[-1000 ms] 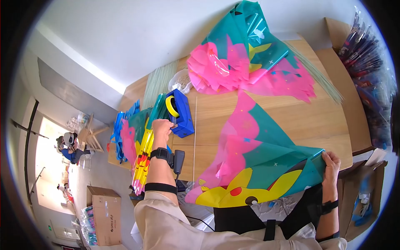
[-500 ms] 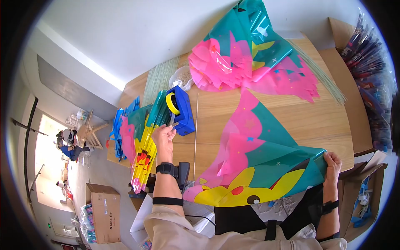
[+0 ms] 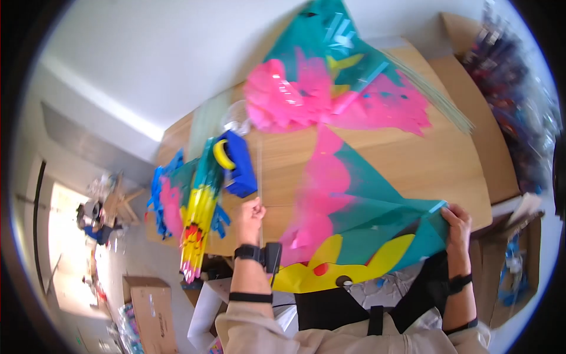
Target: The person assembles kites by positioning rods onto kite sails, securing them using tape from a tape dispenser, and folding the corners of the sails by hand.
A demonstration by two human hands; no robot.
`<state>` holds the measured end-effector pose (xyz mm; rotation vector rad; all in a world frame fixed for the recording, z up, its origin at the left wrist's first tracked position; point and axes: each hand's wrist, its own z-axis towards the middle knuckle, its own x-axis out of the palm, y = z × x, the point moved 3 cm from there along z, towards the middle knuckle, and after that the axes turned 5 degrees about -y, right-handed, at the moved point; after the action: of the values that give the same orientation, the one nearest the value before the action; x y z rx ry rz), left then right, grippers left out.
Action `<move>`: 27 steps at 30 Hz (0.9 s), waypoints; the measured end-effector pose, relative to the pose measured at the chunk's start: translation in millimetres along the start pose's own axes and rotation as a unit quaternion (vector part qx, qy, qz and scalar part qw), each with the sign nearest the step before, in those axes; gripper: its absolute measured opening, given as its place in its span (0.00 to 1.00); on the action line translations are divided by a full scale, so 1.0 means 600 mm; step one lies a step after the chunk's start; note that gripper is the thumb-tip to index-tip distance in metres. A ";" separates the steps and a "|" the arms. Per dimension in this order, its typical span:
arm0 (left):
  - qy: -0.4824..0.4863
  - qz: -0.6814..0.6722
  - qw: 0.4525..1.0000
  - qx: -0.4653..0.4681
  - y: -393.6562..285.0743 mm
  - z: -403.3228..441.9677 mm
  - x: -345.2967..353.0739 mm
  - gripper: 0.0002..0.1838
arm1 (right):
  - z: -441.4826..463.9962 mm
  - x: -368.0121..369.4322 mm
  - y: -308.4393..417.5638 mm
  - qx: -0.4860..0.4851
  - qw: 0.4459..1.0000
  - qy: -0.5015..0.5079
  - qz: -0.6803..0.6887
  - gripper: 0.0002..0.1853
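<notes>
A green, pink and yellow printed plastic sheet point(image 3: 377, 218) lies spread over the front of the table, with a yellow cartoon face at its lower edge. My right hand point(image 3: 457, 227) grips its right corner, where the edge is rolled into a tube. My left hand point(image 3: 252, 213) is closed, its fingers bunched beside a thin white rod point(image 3: 260, 171) on the wood; anything between the fingertips is too blurred to tell. Behind that hand stands a blue tape dispenser point(image 3: 240, 165) with a yellow roll point(image 3: 223, 154).
Stacked printed sheets point(image 3: 289, 97) lie at the back, thin sticks point(image 3: 436, 91) beside them. Rolled yellow and green sheets point(image 3: 200, 206) overhang the table's left side. Cardboard boxes point(image 3: 483, 130) stand at the right, another point(image 3: 154, 315) on the floor at left. Distant people point(image 3: 97, 227) are at far left.
My left hand has moved away from the tape dispenser, toward me and the sheet, and its fingers have closed up. My right hand keeps hold of the corner. The view has shifted.
</notes>
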<state>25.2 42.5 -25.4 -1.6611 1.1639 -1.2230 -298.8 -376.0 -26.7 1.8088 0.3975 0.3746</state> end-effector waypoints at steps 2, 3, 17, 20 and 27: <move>0.055 0.110 0.992 -0.041 -0.025 -0.003 0.049 0.07 | -0.005 0.000 0.011 0.011 1.000 0.021 0.009 0.04; 0.080 0.113 0.990 -0.013 -0.040 -0.038 0.106 0.08 | -0.007 0.001 0.013 0.023 0.999 0.031 0.034 0.04; 0.602 0.378 0.703 0.008 0.027 -0.419 0.594 0.16 | -0.043 0.005 0.061 0.005 0.974 0.090 0.206 0.04; 0.596 0.416 0.686 0.027 0.048 -0.417 0.602 0.15 | -0.045 0.000 0.069 -0.003 0.974 0.098 0.206 0.04; 0.580 0.443 0.682 0.038 0.055 -0.417 0.608 0.15 | -0.045 -0.006 0.071 -0.004 0.972 0.120 0.204 0.06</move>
<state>-176.8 -328.0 110.2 0.1377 2.1989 -1.5237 -310.7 -365.5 21.1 1.8388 0.1851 0.8860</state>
